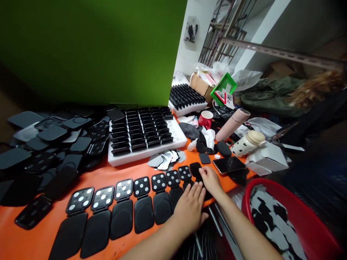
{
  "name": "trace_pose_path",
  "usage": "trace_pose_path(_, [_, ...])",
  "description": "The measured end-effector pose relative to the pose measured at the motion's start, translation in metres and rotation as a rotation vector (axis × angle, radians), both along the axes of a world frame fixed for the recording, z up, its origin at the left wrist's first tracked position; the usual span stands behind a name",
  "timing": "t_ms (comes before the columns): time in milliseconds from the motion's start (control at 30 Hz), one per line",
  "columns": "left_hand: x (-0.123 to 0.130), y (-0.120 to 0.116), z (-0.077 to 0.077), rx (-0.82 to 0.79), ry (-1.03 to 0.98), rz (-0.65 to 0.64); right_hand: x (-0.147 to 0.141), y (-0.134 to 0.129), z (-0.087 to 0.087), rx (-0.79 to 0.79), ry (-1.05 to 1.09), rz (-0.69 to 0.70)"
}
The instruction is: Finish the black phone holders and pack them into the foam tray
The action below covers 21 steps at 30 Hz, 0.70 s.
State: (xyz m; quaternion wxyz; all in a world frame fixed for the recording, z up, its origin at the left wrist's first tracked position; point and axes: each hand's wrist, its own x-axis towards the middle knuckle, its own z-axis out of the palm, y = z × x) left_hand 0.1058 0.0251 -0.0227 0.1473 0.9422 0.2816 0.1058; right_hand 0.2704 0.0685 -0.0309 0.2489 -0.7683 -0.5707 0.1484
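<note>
A row of hinged black cases lies opened out along the table's front, several upper halves dotted white, such as the dotted half [141,186] mid-row. My left hand [189,207] lies palm down over the lower halves near the row's right end, its fingers stretched out. Close beside it, my right hand [210,181] has its fingers bent together at the edge of the last black upper half [195,169], which shows no dots. Whatever sits between those fingertips is hidden. Behind the row rests a pile of silvery thin pieces [166,159].
The orange table [105,175] carries a heap of black cases [54,144] at left and a white foam tray [135,159] of upright black pieces. At right are a phone [225,165], a pink bottle [232,125], a red mug [205,121] and a red basin [248,196].
</note>
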Motion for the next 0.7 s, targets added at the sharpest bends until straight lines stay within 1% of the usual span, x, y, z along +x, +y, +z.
trace_pose_path(200, [0.0, 0.0, -0.001, -0.001, 0.0, -0.004, 0.002, 0.001, 0.006, -0.045, -0.039, 0.037])
trace_pose_path(433, [-0.001, -0.001, 0.001, 0.001, 0.01, -0.005, 0.01, 0.009, 0.011, -0.125, -0.074, 0.106])
trace_pose_path(700, [0.0, 0.001, 0.004, 0.009, 0.036, -0.01, 0.0, 0.01, 0.02, -0.124, -0.242, 0.11])
